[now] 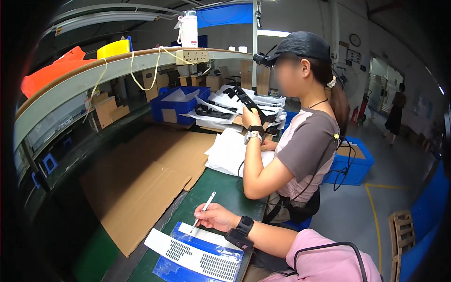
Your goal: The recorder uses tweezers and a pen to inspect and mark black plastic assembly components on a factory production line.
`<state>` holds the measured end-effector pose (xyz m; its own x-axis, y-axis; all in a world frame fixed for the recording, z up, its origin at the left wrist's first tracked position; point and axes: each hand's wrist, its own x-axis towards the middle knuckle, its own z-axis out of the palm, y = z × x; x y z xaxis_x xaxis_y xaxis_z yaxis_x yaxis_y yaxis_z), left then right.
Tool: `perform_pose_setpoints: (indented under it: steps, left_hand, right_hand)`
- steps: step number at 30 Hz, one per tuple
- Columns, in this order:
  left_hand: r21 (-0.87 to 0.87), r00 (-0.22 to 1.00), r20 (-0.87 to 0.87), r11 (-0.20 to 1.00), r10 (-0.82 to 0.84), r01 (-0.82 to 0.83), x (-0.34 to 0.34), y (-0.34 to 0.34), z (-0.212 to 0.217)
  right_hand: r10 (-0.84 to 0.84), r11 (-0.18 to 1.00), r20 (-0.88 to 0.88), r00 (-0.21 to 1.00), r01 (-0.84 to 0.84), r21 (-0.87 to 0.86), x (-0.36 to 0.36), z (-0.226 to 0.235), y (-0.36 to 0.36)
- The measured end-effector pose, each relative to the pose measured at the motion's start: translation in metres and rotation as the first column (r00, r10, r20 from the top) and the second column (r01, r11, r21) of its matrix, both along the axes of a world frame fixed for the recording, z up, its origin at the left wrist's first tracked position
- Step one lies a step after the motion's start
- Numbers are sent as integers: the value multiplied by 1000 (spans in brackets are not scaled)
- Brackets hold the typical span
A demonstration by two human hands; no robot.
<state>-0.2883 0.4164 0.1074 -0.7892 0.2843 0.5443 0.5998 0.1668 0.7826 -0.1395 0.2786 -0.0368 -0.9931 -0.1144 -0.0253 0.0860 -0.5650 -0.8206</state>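
Note:
My right hand (216,216) is closed around a slim white pen-shaped tool (210,201), held between thumb and fingers. Its lower tip points down at a white strip (205,235) lying on blue plastic film (169,269); whether the tip touches it I cannot tell. Closer to me, a white sheet (192,256) with rows of small black pieces lies across the same film. A dark strap with a small black box (239,239) is around my right wrist. My left hand is out of view.
Beside me a co-worker (305,145) holds a black plastic part (246,99). Flat brown cardboard (141,178) covers much of the green table (206,192). Farther back are stacked black parts with white sheets (218,112) and a blue bin (159,111). A shelf (117,61) runs above.

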Motion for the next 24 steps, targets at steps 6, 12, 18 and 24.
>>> perform_pose_setpoints:
  steps: [6,12,18,24]
  left_hand:
    - [198,993,62,976,-99,85,19,22,4]
    - [384,966,102,905,-238,183,51,59,7]
    - [527,989,-1,840,-148,126,25,69,16]
    - [676,889,-278,584,-363,449,68,-137,22]
  right_hand:
    - [8,1000,9,1000,-8,-7,0,0,0]
    - [-18,1000,5,1000,18,-19,5,-2,12]
    - [39,999,-11,999,-38,21,-5,1,-10]
    - [-16,1000,9,1000,16,-19,4,-1,10]
